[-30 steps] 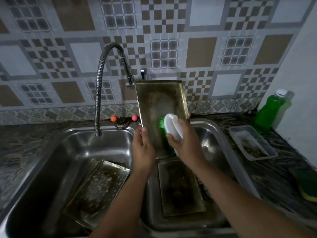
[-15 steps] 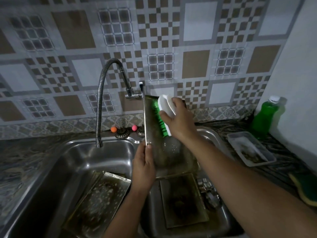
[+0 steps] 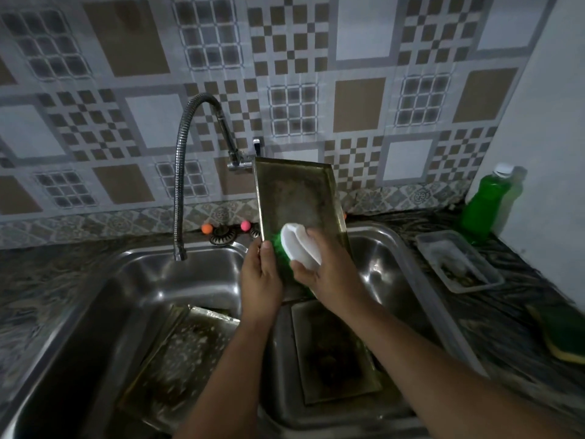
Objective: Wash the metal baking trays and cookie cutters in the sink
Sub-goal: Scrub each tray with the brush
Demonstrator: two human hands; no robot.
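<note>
The metal baking tray (image 3: 296, 198) is held upright over the divider of the double sink (image 3: 152, 280), its far short edge just beside the spout of the flexible tap (image 3: 202, 147) and its soiled inner face turned toward the camera. Half a second ago the scrubbing brush (image 3: 299, 245) was pressed near the top of that face; it has now been drawn down to the lower part, close to where it sat a second ago, so a full up-and-down stroke appears to have been completed. Scrubbing of this tray is judged to be under way rather than finished, since brown staining is seen across the metal.

The tray's left long edge is gripped by the left hand (image 3: 261, 277), thumb laid along the front of the rim, fingers hidden behind. The brush's white back is clasped by the right hand (image 3: 329, 274), fingers curled over it, green bristles set against the tray.

Below, a sudsy tray (image 3: 177, 359) is leaned in the left basin and another dark tray (image 3: 335, 353) lies in the right one. No cookie cutters can be made out. On the counter to the right stand a clear plastic container (image 3: 459, 261), a green detergent bottle (image 3: 484, 207) and a sponge (image 3: 563, 337)
</note>
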